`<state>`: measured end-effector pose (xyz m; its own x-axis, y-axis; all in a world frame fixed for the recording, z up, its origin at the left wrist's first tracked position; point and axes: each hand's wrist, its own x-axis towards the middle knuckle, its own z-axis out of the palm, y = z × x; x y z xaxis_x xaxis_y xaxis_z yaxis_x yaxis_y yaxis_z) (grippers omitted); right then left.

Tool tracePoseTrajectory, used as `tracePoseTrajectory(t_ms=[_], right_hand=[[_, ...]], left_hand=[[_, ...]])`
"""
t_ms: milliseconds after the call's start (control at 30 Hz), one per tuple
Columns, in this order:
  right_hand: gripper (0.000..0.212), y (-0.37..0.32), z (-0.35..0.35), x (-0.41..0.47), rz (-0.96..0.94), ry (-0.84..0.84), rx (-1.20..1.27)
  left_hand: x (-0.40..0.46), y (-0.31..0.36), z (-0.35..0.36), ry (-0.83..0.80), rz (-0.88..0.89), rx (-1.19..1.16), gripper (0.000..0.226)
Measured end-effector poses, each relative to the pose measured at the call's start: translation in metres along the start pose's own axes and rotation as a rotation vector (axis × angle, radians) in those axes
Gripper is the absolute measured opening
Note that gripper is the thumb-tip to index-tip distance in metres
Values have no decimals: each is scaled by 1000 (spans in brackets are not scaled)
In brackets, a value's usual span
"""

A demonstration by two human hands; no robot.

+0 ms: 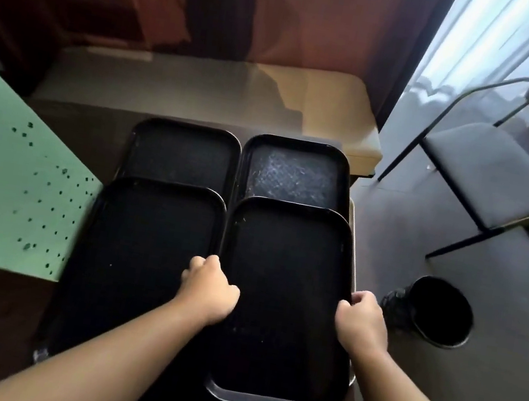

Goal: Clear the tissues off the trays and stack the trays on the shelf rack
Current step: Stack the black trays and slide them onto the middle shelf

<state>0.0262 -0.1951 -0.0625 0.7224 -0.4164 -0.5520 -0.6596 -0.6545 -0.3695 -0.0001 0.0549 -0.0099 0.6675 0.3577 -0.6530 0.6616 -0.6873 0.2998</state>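
Gripping near-right tray [279,293], both hands

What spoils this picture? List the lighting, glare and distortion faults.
Head view: daylight from the curtained window blows out the upper right; the far right tray shows whitish glare, while the near right tray, gripped by left hand and right hand, reads nearly featureless black; wide-angle bending curves the edges.

Dark floor [435,383]; grey-seated chair [483,165] and black bin [439,311] at right — daylight through sheer curtain [511,35].
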Motion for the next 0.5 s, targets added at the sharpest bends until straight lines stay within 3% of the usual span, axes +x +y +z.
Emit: tracePoseTrajectory(t_ms=[100,267,500], right_hand=[[15,2,1,3,-33,-12,7],[18,-11,-6,-4,-123,45,318],[22,-79,-17,44,-162,98,430]], left_hand=[[-4,-2,0,-23,-8,-19,62],[-2,-4,-5,-28,-12,-55,64],[26,0,-30,-55,56,-73,67]])
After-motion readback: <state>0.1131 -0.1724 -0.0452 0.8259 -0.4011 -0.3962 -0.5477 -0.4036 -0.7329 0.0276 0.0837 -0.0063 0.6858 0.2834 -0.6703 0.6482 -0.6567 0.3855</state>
